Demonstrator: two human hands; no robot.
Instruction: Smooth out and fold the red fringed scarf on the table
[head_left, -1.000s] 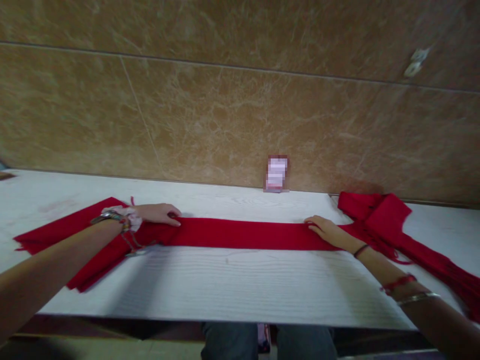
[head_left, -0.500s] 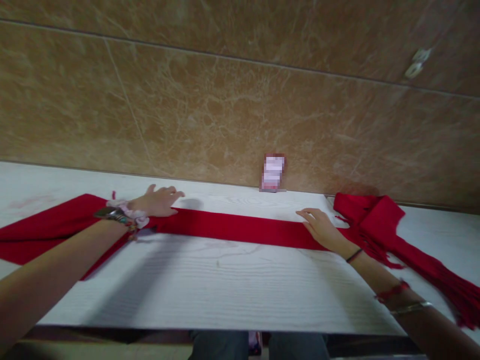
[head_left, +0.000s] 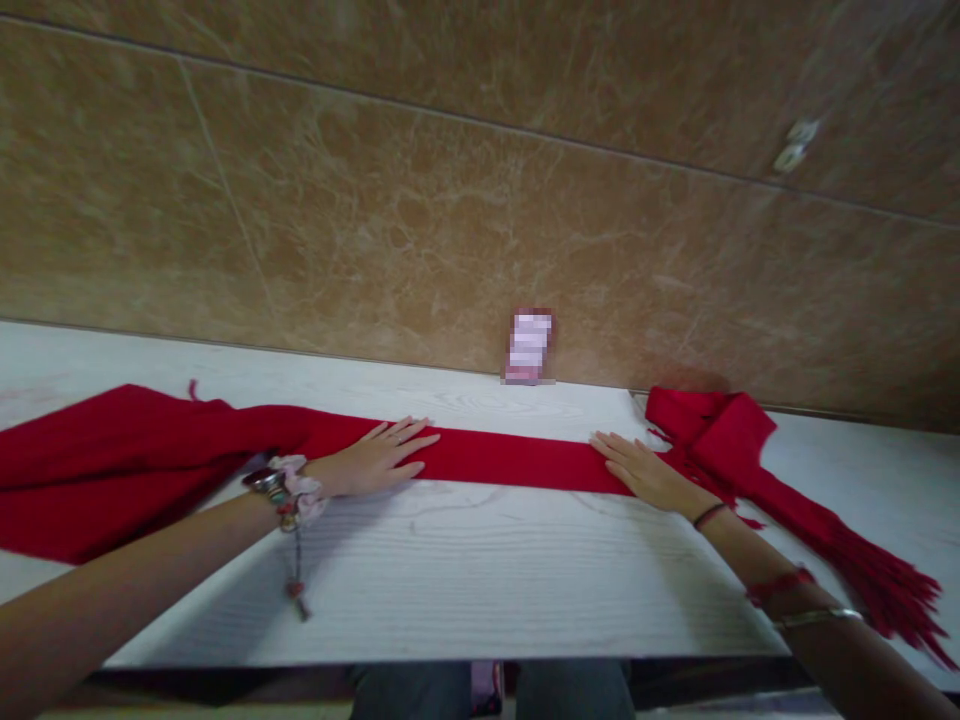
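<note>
A long red scarf (head_left: 517,461) stretches across the white table, its middle lying as a flat, narrow band. My left hand (head_left: 379,458) rests on the band left of centre, fingers spread and palm down. Further right, my right hand (head_left: 637,468) lies flat on the same band with its fingers extended. On the left the cloth widens into a loose, creased spread partly behind my left wrist. At the right it bends over itself near the wall, and a fringed end reaches toward the lower right, partly behind my right arm.
The white wood-grain table (head_left: 480,570) runs along a brown marbled tile wall (head_left: 390,230). A phone (head_left: 529,346), its screen blurred out, leans upright against the wall. A socket (head_left: 796,146) sits on the wall at upper right. My legs (head_left: 574,690) are below the table's front edge.
My left hand has moved right and come down from above the scarf onto the band, fingers spreading. My right hand has flattened onto the cloth. The view has shifted slightly.
</note>
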